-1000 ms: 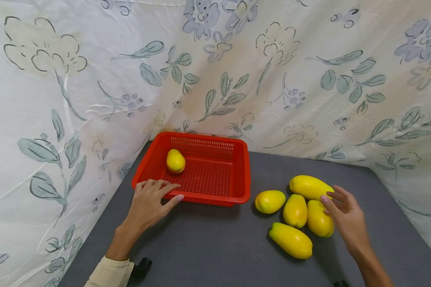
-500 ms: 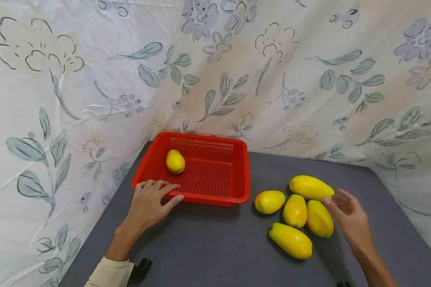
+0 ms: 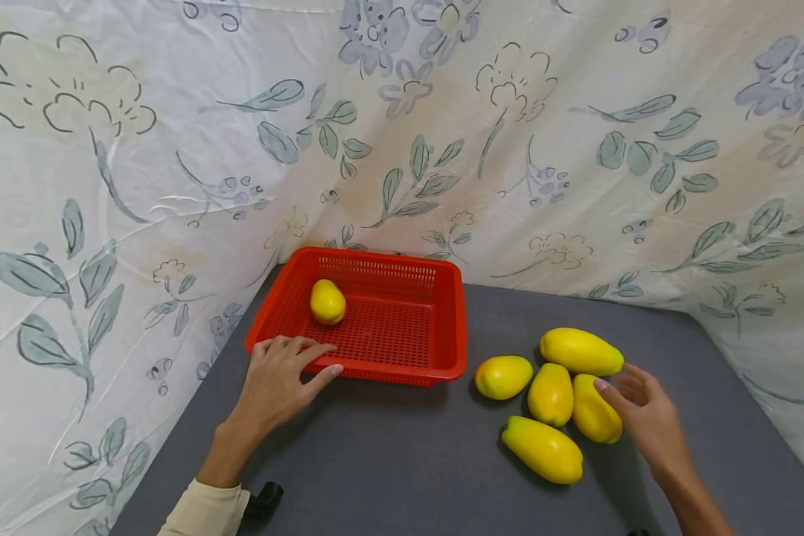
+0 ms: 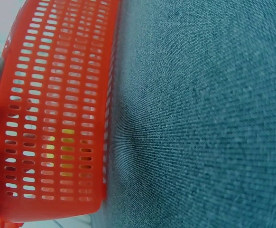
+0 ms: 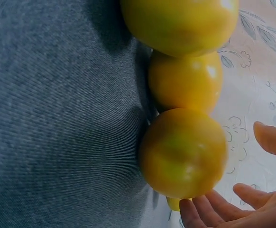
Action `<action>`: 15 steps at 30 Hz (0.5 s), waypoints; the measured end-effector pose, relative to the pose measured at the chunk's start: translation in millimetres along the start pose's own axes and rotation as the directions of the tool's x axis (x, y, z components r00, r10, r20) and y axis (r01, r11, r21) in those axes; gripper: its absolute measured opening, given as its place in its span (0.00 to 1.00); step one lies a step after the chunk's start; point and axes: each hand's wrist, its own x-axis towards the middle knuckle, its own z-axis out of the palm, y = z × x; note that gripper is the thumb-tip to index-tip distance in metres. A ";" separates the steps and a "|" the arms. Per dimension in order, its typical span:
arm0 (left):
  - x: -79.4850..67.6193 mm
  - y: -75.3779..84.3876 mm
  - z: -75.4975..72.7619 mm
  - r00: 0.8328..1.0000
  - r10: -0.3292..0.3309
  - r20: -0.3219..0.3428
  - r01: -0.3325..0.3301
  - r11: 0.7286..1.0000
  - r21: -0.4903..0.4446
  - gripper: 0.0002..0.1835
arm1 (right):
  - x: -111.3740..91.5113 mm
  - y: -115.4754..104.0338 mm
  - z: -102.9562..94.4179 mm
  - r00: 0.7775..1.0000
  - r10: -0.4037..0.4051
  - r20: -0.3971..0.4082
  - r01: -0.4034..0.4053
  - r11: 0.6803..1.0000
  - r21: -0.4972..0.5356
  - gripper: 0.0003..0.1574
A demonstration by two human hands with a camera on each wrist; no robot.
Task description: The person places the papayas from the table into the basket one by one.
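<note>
In the head view my left hand (image 3: pixel 278 383) rests on the near left rim of a red plastic basket (image 3: pixel 452 327), fingers over the edge and thumb stretched along the front. One yellow papaya (image 3: pixel 327 301) lies in the basket's left part. My right hand (image 3: pixel 650 420) hovers at the right side of a group of yellow papayas, fingers loosely bent and holding nothing. Its thumb is over the right papaya (image 3: pixel 596 413), whose rounded end (image 5: pixel 183 154) shows beside the fingers in the right wrist view. Just behind lies a longer papaya (image 3: pixel 579 351).
Three more papayas lie in the group: a left one (image 3: pixel 504 377), a middle one (image 3: pixel 550 394) and a long front one (image 3: pixel 543 450). Everything stands on a dark grey tabletop (image 3: pixel 402 461). A floral curtain (image 3: pixel 402 149) closes off the back and sides.
My right hand has shifted slightly down, its thumb now over the right papaya. The left hand, basket and papayas have stayed put. The curtain at left has swayed a little leftward.
</note>
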 end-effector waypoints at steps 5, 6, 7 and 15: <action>0.2 0.0 0.3 1.000 0.000 0.004 0.000 1.000 0.005 0.24 | 3.1 4.2 2.7 0.999 0.023 0.048 -0.022 0.999 -0.023 0.71; 0.2 0.0 0.4 1.000 0.001 0.003 -0.001 1.000 0.006 0.24 | 4.0 5.1 2.9 0.998 0.029 0.057 -0.027 0.999 -0.032 0.72; 0.2 0.0 0.5 1.000 0.002 0.003 -0.002 1.000 0.006 0.24 | 4.4 5.5 3.3 0.997 0.032 0.063 -0.030 0.999 -0.040 0.72; 0.4 -0.3 0.9 1.000 -0.001 0.004 0.001 1.000 0.008 0.24 | 7.4 6.6 2.8 0.987 0.080 0.143 -0.066 0.993 -0.097 0.76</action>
